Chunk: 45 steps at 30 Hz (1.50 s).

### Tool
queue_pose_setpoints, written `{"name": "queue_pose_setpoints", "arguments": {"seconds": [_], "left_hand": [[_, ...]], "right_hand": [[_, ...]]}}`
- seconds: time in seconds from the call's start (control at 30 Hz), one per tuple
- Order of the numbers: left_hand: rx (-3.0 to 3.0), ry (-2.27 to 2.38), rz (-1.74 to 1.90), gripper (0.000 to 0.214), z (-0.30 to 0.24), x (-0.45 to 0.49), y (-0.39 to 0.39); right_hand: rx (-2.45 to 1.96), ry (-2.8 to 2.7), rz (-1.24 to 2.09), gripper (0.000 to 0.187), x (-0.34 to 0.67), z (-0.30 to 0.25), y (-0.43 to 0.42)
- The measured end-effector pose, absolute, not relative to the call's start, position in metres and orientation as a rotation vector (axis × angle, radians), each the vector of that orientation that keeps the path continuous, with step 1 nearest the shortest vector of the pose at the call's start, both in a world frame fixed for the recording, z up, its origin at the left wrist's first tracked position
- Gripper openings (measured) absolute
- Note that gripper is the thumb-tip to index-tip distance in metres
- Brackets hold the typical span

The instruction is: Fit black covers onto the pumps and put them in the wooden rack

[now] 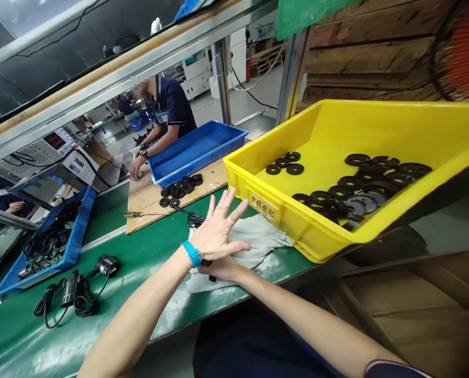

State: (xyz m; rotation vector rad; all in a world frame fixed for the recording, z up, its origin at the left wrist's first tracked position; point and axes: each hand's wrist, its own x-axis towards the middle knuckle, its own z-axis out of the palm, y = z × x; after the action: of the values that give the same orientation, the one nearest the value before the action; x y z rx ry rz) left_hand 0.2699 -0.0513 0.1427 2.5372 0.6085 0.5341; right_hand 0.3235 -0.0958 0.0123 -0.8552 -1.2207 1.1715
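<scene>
My left hand (216, 228), with a teal band at the wrist, is open with its fingers spread, palm down, above my right hand. Below it, my right hand (223, 268) is curled around something black that I cannot make out; only small dark bits show beside the fingers. Both hands are over a pale cloth (253, 236) on the green work surface (139, 278). Just beyond the left hand lies a bundled black cable (195, 219). Whether the cable joins the hidden black thing, I cannot tell.
A yellow bin (273, 197) with black rings stands right. More black rings (183, 186) and a screwdriver (134, 214) lie on a wooden board (143, 223). Left are black corded devices (74, 289) and a filled blue bin (79, 236). Across, a person (173, 107) works beside a blue tray (198, 152).
</scene>
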Motion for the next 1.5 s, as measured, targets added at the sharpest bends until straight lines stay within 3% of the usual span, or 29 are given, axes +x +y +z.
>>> {"name": "queue_pose_setpoints", "arguments": {"seconds": [0.13, 0.23, 0.37, 0.47, 0.77, 1.13, 1.5], "left_hand": [[2.309, 0.748, 0.869, 0.095, 0.183, 0.242, -0.056], [2.155, 1.007, 1.197, 0.081, 0.197, 0.208, -0.073], [1.53, 1.433, 1.143, 0.06, 0.126, 0.19, -0.099], [1.145, 1.217, 1.105, 0.058, 0.067, 0.202, -0.114], [1.013, 1.175, 1.362, 0.044, 0.036, 0.234, -0.136], [0.963, 1.164, 1.504, 0.029, 0.025, 0.247, -0.139], [0.949, 1.224, 1.441, 0.028, 0.025, 0.248, -0.131]], "right_hand": [[-0.908, -1.424, 1.02, 0.071, 0.326, 0.01, -0.098], [-0.878, -1.451, 0.974, 0.082, 0.329, 0.01, -0.098], [-0.858, -1.54, 0.923, 0.083, 0.334, 0.012, -0.097], [-0.818, -1.604, 0.885, 0.084, 0.339, 0.014, -0.099], [-0.901, -1.209, 1.253, 0.044, 0.335, 0.035, -0.129], [-0.869, -1.14, 1.224, 0.034, 0.332, 0.031, -0.121], [-0.856, -1.098, 1.275, 0.037, 0.333, 0.022, -0.115]]}}
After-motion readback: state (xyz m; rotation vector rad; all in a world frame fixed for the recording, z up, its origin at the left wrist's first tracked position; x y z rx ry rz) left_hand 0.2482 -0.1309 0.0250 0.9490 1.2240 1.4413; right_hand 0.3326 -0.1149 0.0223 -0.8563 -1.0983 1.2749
